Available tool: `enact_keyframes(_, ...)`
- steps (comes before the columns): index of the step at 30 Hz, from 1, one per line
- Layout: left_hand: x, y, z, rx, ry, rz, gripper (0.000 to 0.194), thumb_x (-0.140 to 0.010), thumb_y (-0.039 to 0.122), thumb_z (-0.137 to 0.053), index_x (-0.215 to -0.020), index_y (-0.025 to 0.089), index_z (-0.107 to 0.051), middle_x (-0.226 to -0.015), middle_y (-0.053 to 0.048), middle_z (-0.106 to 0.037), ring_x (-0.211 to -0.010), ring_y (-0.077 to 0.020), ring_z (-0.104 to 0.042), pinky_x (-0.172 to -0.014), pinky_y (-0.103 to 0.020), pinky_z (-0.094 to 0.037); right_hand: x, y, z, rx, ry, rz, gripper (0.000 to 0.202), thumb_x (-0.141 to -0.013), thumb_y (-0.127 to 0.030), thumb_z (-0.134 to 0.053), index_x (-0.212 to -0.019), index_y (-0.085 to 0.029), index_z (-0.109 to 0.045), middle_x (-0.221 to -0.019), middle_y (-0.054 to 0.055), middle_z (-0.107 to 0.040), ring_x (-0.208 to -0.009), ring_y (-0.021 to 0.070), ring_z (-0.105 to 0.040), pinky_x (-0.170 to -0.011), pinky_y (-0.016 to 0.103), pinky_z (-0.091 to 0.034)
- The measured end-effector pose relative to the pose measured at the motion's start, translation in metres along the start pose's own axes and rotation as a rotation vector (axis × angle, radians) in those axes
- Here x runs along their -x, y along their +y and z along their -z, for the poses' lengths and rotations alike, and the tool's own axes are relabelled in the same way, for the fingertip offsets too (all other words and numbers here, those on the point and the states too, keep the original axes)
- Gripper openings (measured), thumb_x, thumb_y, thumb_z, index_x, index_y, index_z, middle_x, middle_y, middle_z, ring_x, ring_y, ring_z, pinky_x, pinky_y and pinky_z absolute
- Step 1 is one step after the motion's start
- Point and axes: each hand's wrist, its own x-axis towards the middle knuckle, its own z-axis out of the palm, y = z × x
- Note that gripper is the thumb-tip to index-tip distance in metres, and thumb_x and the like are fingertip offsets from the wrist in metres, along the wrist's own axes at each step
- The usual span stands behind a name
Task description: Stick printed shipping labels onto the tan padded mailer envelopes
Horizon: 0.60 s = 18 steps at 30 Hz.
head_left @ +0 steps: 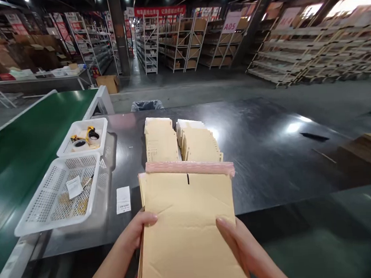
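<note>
Here, matte tan kraft envelopes (191, 231), flat and oblong with faint creases across the front one, fill the near middle of the view, partly over the near edge of the bench (252, 160); a crinkled pinkish strip (190, 168) runs along their top end, with a short black mark (188, 179) just below it; the left hand (142, 225) grasps the stack's left side, thumb flat on the front face and fingers mostly hidden behind, so it is only partly closed around the layers; the right hand (234, 236) grips the right side in the same way, thumb on the paper, its fingers largely out of sight; beyond the stack, two rows of upright tan packets, the left row (161, 142) and the right row (201, 144), stand close together on the dark, glossy bench; to the left lies a small white printed slip (123, 200); further left, the larger basket (58, 193), white perforated plastic with rounded corners, holds a crumpled white paper (74, 187) and some tan bits too small to tell; the smaller basket (82, 137), just beyond it, holds tape rolls (80, 144) with yellow parts; beside both runs a smooth green conveyor belt (40, 135).
</note>
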Motion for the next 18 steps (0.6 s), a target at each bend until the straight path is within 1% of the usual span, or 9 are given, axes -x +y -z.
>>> enact_keyframes(2, 0.001, -0.006, -0.004, -0.029, 0.05, -0.077, 0.053, -0.061, 0.033, -0.069, -0.109, 0.012, -0.063, -0.101, -0.014, -0.072, -0.09, -0.0311, -0.067, -0.081, -0.043, -0.052, 0.003, 0.001, 0.008, 0.001, -0.014, -0.016, 0.077, -0.061, -0.044, -0.076, -0.127, -0.017, -0.05, -0.108, 0.017, -0.069, -0.097, 0.0362, -0.065, -0.081, 0.047, -0.054)
enact_keyframes(4, -0.001, -0.018, -0.008, -0.156, 0.171, -0.262, 0.053, -0.068, 0.035, -0.07, -0.115, 0.016, -0.055, -0.113, -0.012, -0.068, -0.103, -0.028, -0.063, -0.09, -0.04, -0.048, -0.005, -0.004, 0.018, 0.072, 0.075, 0.019, 0.076, -0.057, -0.041, -0.08, -0.122, -0.016, -0.053, -0.102, 0.016, -0.071, -0.092, 0.0362, -0.067, -0.079, 0.046, -0.055)
enact_keyframes(6, -0.009, -0.033, -0.008, -0.268, 0.252, -0.349, 0.051, -0.076, 0.039, -0.064, -0.12, 0.018, -0.049, -0.121, -0.012, -0.063, -0.112, -0.0262, -0.058, -0.095, -0.038, -0.045, -0.023, -0.013, 0.023, 0.172, 0.132, 0.031, 0.072, -0.056, -0.04, -0.081, -0.118, -0.015, -0.055, -0.098, 0.015, -0.072, -0.087, 0.0354, -0.068, -0.075, 0.045, -0.056)
enact_keyframes(7, -0.015, -0.04, -0.007, -0.306, 0.268, -0.346, 0.049, -0.081, 0.04, -0.058, -0.122, 0.017, -0.047, -0.124, -0.013, -0.061, -0.115, -0.0253, -0.056, -0.097, -0.038, -0.044, -0.036, -0.018, 0.023, 0.211, 0.114, 0.023, 0.07, -0.056, -0.041, -0.081, -0.116, -0.015, -0.055, -0.098, 0.015, -0.072, -0.085, 0.0349, -0.068, -0.073, 0.045, -0.056)
enact_keyframes(9, -0.028, -0.047, -0.003, -0.435, 0.335, -0.326, 0.042, -0.087, 0.038, -0.046, -0.123, 0.016, -0.046, -0.125, -0.013, -0.06, -0.114, -0.023, -0.056, -0.097, -0.036, -0.044, -0.064, -0.025, 0.017, 0.266, 0.002, 0.015, 0.065, -0.059, -0.04, -0.079, -0.115, -0.015, -0.056, -0.102, 0.015, -0.071, -0.085, 0.0332, -0.069, -0.072, 0.043, -0.057)
enact_keyframes(12, -0.047, -0.048, 0.012, -0.71, 0.521, -0.312, 0.036, -0.086, 0.031, -0.044, -0.117, 0.013, -0.051, -0.118, -0.015, -0.061, -0.113, -0.0254, -0.055, -0.098, -0.039, -0.041, -0.102, -0.023, 0.003, 0.347, -0.132, 0.066, 0.059, -0.062, -0.036, -0.077, -0.114, -0.015, -0.057, -0.108, 0.015, -0.069, -0.09, 0.0309, -0.068, -0.073, 0.039, -0.057)
enact_keyframes(14, -0.055, -0.045, 0.023, -0.795, 0.631, -0.29, 0.035, -0.081, 0.03, -0.05, -0.111, 0.012, -0.056, -0.119, -0.017, -0.057, -0.117, -0.0314, -0.049, -0.103, -0.047, -0.034, -0.119, -0.014, -0.005, 0.402, -0.154, 0.104, 0.054, -0.065, -0.033, -0.074, -0.113, -0.015, -0.058, -0.11, 0.014, -0.069, -0.093, 0.0301, -0.067, -0.075, 0.038, -0.057)
enact_keyframes(16, -0.059, -0.046, 0.034, -0.822, 0.701, -0.267, 0.037, -0.077, 0.03, -0.054, -0.109, 0.012, -0.058, -0.122, -0.019, -0.052, -0.123, -0.0362, -0.041, -0.106, -0.053, -0.026, -0.13, -0.004, -0.01, 0.45, -0.164, 0.135, 0.049, -0.067, -0.03, -0.07, -0.112, -0.017, -0.058, -0.112, 0.012, -0.068, -0.096, 0.0293, -0.066, -0.079, 0.039, -0.056)
enact_keyframes(18, -0.063, -0.051, 0.041, -0.828, 0.722, -0.246, 0.039, -0.078, 0.03, -0.053, -0.112, 0.011, -0.058, -0.121, -0.019, -0.052, -0.124, -0.0351, -0.04, -0.106, -0.051, -0.026, -0.137, 0.004, -0.012, 0.521, -0.139, 0.174, 0.044, -0.066, -0.028, -0.067, -0.109, -0.019, -0.059, -0.111, 0.01, -0.069, -0.096, 0.029, -0.066, -0.08, 0.04, -0.055)
